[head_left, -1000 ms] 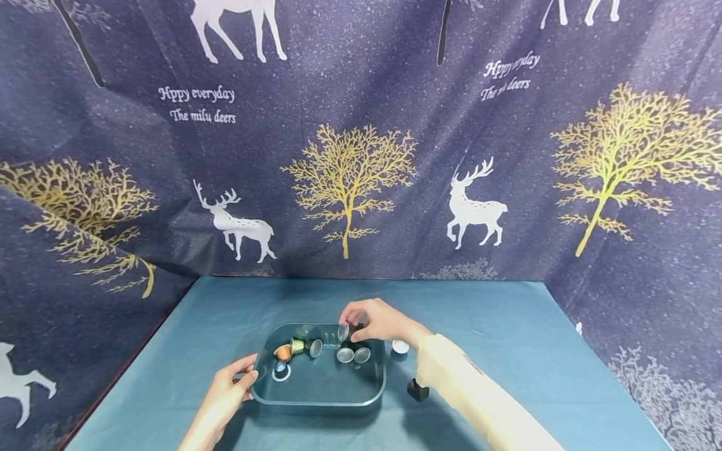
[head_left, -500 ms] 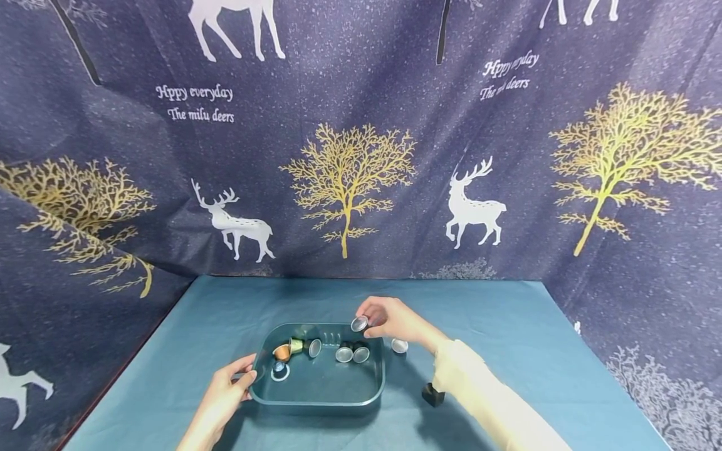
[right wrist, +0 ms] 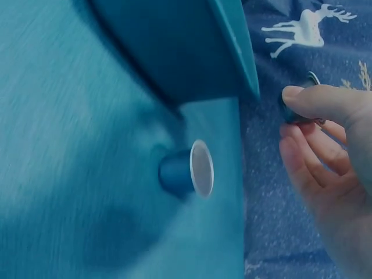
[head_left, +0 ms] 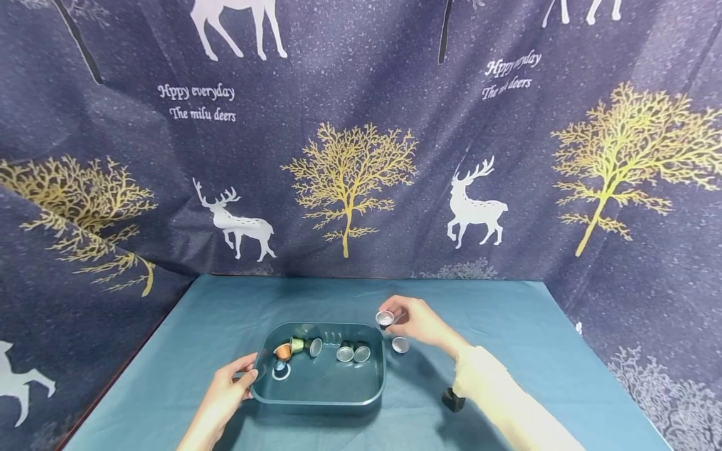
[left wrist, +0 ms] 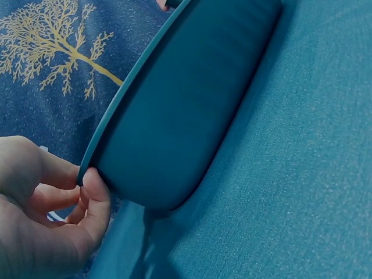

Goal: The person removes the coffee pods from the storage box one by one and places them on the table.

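Note:
My left hand [head_left: 227, 388] pinches the left rim of a dark green rectangular bin [head_left: 316, 403], thumb and fingers on the edge in the left wrist view. Past the bin's back right corner, my right hand [head_left: 416, 321] holds a coffee capsule [head_left: 385, 319] with its silver lid facing up. The right wrist view shows that dark capsule [right wrist: 293, 107] between thumb and fingers, above the table. Another capsule [right wrist: 177, 172] stands on the table just below, lid up, outside the bin's right wall.
Inside the bin lie two dark capsules with silver lids [head_left: 353, 355] at the back right. An orange capsule [head_left: 283, 352], a green one [head_left: 297, 344], a dark one [head_left: 316, 347] and a blue one [head_left: 281, 369] lie at the left. A patterned curtain [head_left: 361, 156] hangs behind the table.
My right hand has carried the coffee capsule from over the bin's back right part to the right, past the rim, turning its lid upward. My left hand stays on the rim.

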### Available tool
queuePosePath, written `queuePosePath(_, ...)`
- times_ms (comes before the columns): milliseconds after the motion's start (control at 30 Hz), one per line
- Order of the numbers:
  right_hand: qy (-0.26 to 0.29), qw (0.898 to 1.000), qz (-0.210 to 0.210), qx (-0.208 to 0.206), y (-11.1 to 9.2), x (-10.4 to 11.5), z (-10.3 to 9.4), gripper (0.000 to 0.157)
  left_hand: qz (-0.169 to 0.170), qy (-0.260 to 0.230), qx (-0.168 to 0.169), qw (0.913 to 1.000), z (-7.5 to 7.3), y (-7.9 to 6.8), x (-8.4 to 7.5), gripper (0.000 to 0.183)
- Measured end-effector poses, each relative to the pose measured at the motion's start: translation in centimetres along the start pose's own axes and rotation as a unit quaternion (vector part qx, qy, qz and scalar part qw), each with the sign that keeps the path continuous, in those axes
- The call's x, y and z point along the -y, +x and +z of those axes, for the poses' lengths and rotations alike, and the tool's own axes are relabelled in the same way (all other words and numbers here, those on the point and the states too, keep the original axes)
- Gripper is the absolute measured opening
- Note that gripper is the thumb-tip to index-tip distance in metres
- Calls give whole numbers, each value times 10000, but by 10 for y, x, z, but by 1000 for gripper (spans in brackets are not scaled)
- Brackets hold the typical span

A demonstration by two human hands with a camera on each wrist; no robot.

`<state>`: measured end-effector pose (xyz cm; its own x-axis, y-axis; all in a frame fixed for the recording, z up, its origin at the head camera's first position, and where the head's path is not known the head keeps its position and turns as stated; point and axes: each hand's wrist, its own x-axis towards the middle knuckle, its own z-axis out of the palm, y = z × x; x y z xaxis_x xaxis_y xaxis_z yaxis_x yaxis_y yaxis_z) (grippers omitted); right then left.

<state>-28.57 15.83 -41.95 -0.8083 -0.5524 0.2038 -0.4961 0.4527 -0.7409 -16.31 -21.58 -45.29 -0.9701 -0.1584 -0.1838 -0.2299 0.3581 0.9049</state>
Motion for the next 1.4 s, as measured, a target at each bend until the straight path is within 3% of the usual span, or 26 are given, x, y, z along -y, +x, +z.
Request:
queuePosePath(467,-239,9984,194,-472,-21,-29,-13,33,11,75,-25,10000,0,2,1,45)
queuePosePath(933,-211,9980,241,-546,-41,-54,-18,34,47,46,-23,10000,1,1,2,46)
queuePosePath(1233,-185,9978,463,-430,-55,-65,-13,34,31,55,-9,10000,1,0,2,45)
queuePosePath(1400,-160,9985,382,-358,-59,-70,-8,33,55,81,-5,10000,0,0,1,45)
